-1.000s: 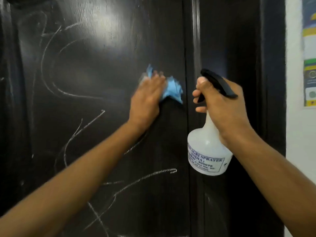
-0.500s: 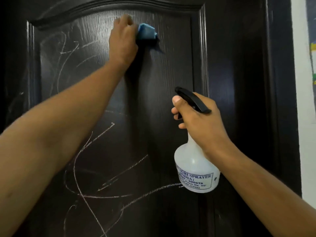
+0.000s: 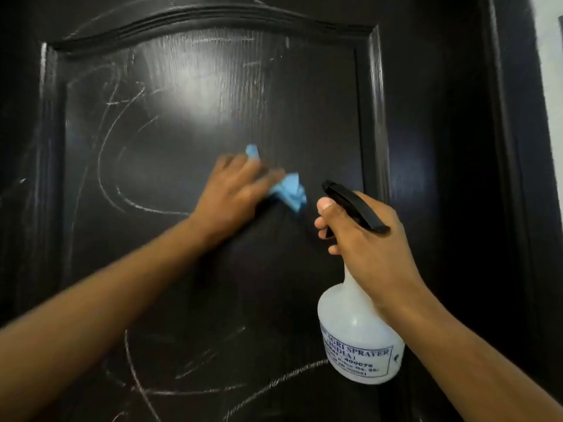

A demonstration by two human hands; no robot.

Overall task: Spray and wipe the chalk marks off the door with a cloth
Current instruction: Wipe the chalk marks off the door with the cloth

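A dark, glossy door [image 3: 304, 102] with a raised arched panel fills the view. White chalk marks [image 3: 106, 153] curve over its left side and more run along the bottom. My left hand [image 3: 231, 193] presses a blue cloth [image 3: 289, 190] flat against the middle of the panel; the hand is motion-blurred. My right hand [image 3: 362, 239] grips the neck of a white spray bottle [image 3: 359, 339] with a black trigger head, held just right of the cloth, in front of the panel's right edge. The bottle's nozzle points towards the door.
The door frame [image 3: 515, 178] runs down the right side. Beyond it a strip of light wall [image 3: 551, 71] shows at the far right edge.
My left hand has swept the cloth down from the top of the panel to its middle. The spray bottle has stayed at the right.
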